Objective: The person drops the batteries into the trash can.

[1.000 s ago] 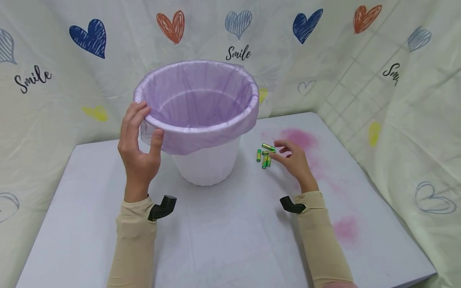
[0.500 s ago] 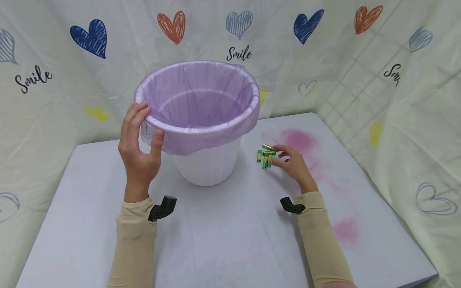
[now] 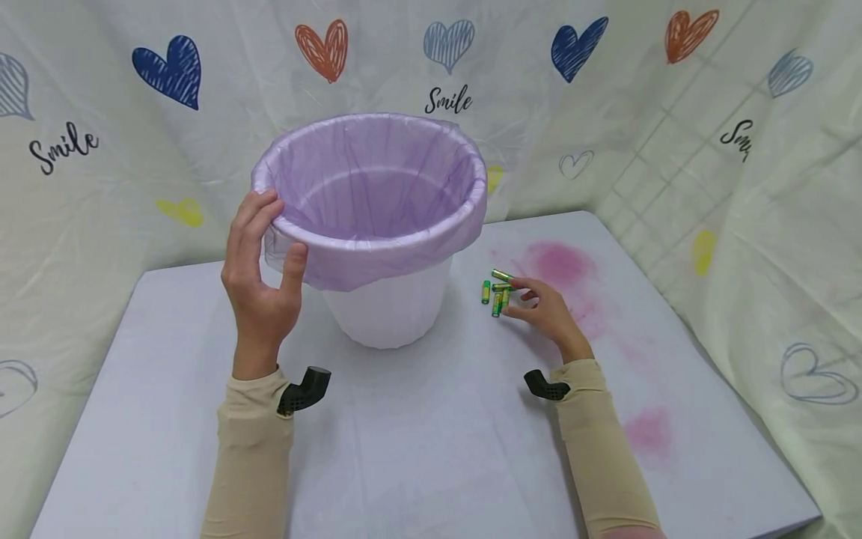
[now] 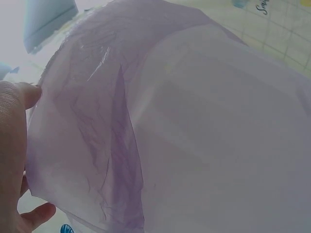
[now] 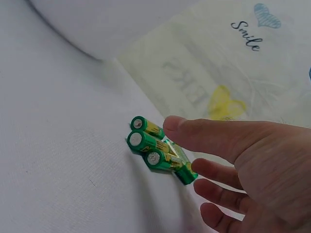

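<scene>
A white trash can (image 3: 387, 318) stands on the table, lined with a thin purple bag (image 3: 377, 262) folded over its rim. My left hand (image 3: 261, 292) grips the rim at the left, fingers over the edge and thumb against the outside of the bag. To the right of the can lie several green and yellow batteries (image 3: 497, 303) in a small cluster. Over their right side reaches my right hand (image 3: 551, 311), thumb and index finger parted around the nearest ones. In the right wrist view the thumb tip is close to a battery (image 5: 148, 127); no battery is lifted.
The table (image 3: 404, 449) has a white cover with pink stains (image 3: 559, 262) to the right. A pale curtain (image 3: 377, 75) printed with hearts hangs behind and beside it. Black wrist cameras (image 3: 306, 389) sit on both sleeves.
My right hand has shifted slightly toward me, its thumb and index finger lower over the batteries. The left hand, trash can and batteries look the same.
</scene>
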A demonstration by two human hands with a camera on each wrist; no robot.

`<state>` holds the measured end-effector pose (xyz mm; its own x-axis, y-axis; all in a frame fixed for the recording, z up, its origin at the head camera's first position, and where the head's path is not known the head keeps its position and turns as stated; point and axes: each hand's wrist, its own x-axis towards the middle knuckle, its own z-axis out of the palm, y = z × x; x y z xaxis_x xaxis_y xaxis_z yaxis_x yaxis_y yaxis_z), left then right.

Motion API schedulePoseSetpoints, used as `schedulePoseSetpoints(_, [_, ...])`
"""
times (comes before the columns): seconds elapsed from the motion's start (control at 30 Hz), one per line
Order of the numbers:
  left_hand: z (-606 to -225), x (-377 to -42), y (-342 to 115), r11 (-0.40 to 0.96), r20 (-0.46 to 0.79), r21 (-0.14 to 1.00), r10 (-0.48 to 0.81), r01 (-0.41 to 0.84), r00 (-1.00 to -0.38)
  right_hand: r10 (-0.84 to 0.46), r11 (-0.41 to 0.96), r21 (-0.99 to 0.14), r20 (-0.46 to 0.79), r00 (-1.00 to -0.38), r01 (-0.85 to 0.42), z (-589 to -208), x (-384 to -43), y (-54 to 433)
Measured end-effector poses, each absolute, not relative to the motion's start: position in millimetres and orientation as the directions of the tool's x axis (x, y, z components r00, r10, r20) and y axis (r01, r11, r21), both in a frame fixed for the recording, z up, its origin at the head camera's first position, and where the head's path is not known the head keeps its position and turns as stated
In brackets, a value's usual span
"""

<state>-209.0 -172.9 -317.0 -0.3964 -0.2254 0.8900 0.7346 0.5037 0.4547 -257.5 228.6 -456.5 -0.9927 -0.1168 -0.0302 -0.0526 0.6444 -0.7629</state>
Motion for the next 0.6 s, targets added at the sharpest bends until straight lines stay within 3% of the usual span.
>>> schedulePoseSetpoints(0.6, [-315.1,-207.5,-172.1,0.502,0.890,0.456,-0.225,0.735,-0.398,-0.122,0.702,-0.710,-0.041,-0.992,-0.057,-469.1,-267.0,228.8])
